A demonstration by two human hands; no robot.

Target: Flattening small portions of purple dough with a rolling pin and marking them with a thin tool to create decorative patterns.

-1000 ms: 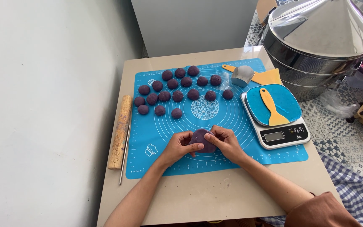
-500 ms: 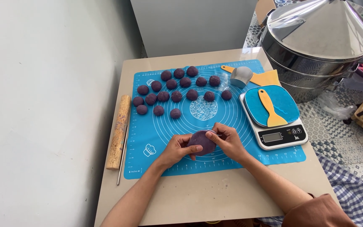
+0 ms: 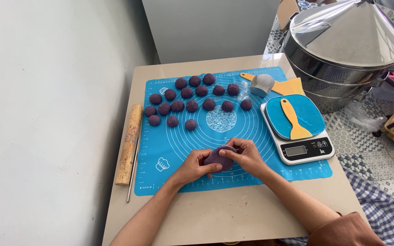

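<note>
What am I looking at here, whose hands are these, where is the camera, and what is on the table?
There is no machine: a person works bare-handed, filmed by a camera on their own head looking down. The left hand and right hand together hold a flattened purple dough piece just above a blue baking mat. Further back lie rows of purple dough balls. A wooden rolling pin lies left of the mat, a kitchen scale carrying a yellow scraper to its right, and a large metal steamer stands beyond.

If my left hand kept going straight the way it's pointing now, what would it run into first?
The left hand points right, already touching the purple dough piece. Straight on, it would press that dough against the right hand, which holds the other side. Beyond those, probably the kitchen scale, though depth is unclear.
</note>
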